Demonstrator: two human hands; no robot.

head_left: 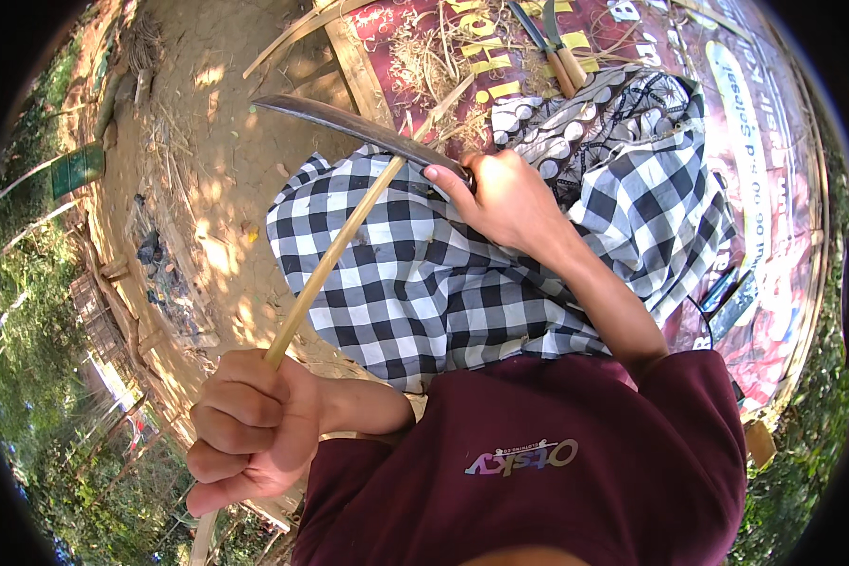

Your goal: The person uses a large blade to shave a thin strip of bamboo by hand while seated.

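My left hand (248, 431) is clenched around the near end of a long pale bamboo strip (349, 231), which runs up and away across my lap to the mat. My right hand (502, 197) grips the handle of a curved dark-bladed knife (349, 123). The blade points left and lies across the strip near its far part. A black-and-white checked cloth (424, 283) covers my lap under both.
A red printed mat (774, 170) lies beneath me with bamboo shavings (424, 57) and two more wooden-handled knives (558, 52) at the top. A black-and-white patterned cloth (585, 113) lies beyond. Bare earth (208, 141) is on the left, greenery further out.
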